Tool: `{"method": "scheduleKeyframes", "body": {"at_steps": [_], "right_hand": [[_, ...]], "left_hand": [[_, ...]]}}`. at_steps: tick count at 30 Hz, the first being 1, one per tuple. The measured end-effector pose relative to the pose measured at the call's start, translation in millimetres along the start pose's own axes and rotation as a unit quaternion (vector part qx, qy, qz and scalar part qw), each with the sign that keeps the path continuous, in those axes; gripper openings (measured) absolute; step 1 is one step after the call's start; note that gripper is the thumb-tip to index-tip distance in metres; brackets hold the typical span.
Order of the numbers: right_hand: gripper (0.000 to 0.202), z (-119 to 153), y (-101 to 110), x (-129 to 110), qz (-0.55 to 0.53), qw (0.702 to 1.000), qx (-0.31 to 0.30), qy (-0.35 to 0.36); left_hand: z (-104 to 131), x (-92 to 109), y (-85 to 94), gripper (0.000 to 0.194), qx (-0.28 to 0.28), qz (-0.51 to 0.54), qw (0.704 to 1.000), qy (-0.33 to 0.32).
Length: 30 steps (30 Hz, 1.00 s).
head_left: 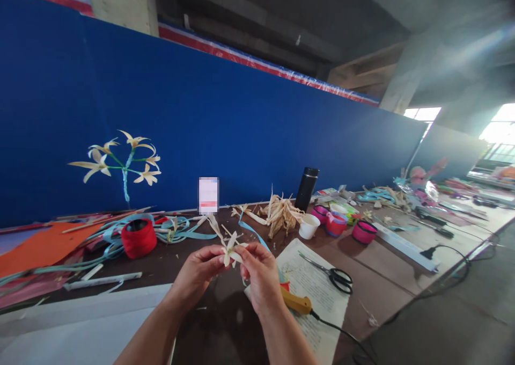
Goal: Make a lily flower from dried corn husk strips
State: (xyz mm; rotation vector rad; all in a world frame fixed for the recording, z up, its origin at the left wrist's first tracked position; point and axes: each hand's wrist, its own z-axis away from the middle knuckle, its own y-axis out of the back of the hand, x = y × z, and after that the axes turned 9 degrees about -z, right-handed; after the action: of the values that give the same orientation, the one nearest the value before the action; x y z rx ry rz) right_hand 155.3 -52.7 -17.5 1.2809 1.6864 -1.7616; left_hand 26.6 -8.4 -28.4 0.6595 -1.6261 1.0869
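Observation:
Both hands meet over the middle of the brown table, around a small pale husk flower (230,249). My left hand (203,268) pinches the flower's left side between thumb and fingers. On the other side, my right hand (259,268) grips a petal with its thumb and fingers; its palm side is partly hidden. Beside my right wrist lies a yellow-handled corded tool (296,301), its front end hidden behind the hand. Black-handled scissors (340,280) rest on a printed sheet (322,314). A bundle of dry corn husks (281,214) sits behind the hands.
A finished husk-flower stem (126,174) stands against the blue partition (225,123). Red ribbon roll (138,239), white cup (309,226), pink tape rolls (364,232) and black flask (307,189) line the table. A power strip (406,247) with cords runs along the right.

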Motion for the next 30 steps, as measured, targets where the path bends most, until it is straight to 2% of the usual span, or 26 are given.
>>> {"method": "scheduleKeyframes", "body": {"at_steps": [10,22,30], "right_hand": [[0.023,1.2,1.0,-2.8,-0.02,0.999,-0.026,-0.005],[0.024,3.4,-0.5,-4.1,0.034,0.998,-0.054,0.015],[0.022,3.3,-0.5,-4.0,-0.039,0.998,-0.057,-0.013]], "left_hand": [[0.0,-1.5,1.6,0.014,-0.035,0.023,0.999,0.008],[-4.5,-7.0,10.8,0.011,0.008,0.059,0.998,0.016],[-4.0,-6.7,11.4,0.014,-0.021,0.039,0.999,-0.011]]}}
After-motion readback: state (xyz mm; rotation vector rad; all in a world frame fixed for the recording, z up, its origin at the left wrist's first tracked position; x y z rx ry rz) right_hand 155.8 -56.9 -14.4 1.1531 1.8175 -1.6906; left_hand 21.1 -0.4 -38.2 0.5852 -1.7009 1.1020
